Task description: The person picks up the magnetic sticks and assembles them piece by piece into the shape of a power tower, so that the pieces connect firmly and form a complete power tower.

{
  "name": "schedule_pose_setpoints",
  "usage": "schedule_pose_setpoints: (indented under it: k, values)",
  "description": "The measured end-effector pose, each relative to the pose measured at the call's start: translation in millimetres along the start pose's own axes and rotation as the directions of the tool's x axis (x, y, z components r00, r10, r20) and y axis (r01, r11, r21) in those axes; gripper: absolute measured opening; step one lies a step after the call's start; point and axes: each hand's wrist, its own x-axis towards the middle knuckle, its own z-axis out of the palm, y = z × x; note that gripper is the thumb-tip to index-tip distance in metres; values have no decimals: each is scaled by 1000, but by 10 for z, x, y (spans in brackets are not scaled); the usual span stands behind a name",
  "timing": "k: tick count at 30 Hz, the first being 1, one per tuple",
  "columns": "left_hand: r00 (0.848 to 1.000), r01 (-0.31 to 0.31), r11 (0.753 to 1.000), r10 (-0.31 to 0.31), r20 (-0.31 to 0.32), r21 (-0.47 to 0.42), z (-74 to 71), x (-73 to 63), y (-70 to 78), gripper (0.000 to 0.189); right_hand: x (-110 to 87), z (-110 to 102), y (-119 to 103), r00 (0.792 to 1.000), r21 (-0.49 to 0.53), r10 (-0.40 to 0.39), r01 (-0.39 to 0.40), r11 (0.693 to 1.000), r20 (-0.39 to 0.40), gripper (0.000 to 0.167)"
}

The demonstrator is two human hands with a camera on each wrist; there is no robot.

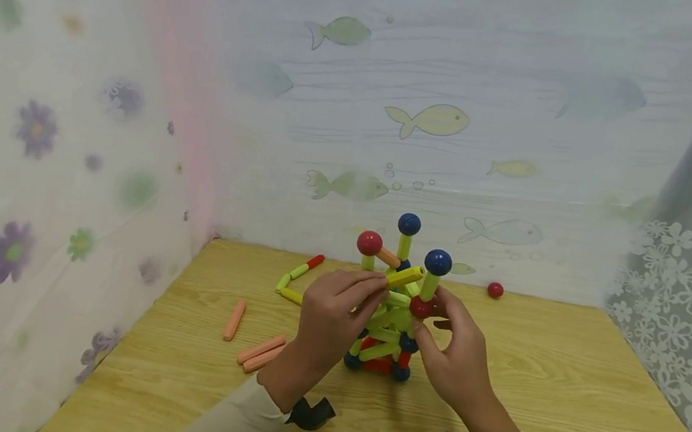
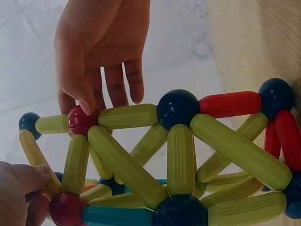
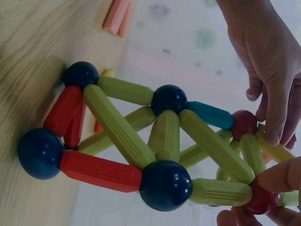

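Note:
A tower of magnetic sticks and balls stands upright on the table, its lime sticks [image 2: 181, 160] joined by blue balls [image 3: 167, 186] and red balls. My left hand [image 1: 334, 312] pinches a yellow magnetic stick [image 1: 405, 277] between thumb and fingers, near the top of the tower. In the left wrist view, that stick slants between a red ball [image 2: 68, 208] and a blue ball [image 2: 29, 122]. On the other side, my right hand [image 1: 459, 352] grips a red ball [image 1: 420, 306] of the upper tier. Some fingers of both hands are hidden behind the parts.
Orange sticks [image 1: 234, 320] lie left of the tower on the wooden table [image 1: 557, 400]. Behind my left hand, a bent line of yellow, lime and red sticks [image 1: 299, 271] rests there. One loose red ball [image 1: 495, 290] is at the back right. Printed curtains border the table.

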Motion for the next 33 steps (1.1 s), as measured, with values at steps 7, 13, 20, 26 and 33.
schedule_pose_setpoints:
  k: [7, 13, 20, 26, 33]
  values:
    - [1000, 9, 1000, -9, 6, -11, 17, 7, -14, 25, 0, -10, -25, 999, -49, -43, 43, 998, -14, 57]
    - [1000, 31, 999, -31, 6, -37, 27, 7, -28, 20, -4, -18, -25, 998, -69, -57, 57, 996, 10, 55]
    - [998, 61, 998, -61, -2, -16, 43, -25, -67, 16, -16, -7, -18, 995, -80, -93, 95, 992, 29, 54]
    - [998, 57, 994, -56, -8, 92, 24, -67, -170, 22, -14, -9, -29, 996, -85, -86, 88, 992, 25, 44]
    - [992, 110, 993, -113, 60, 49, 5, -97, -223, 39, -18, 2, -26, 994, -84, -109, 108, 991, -8, 39]
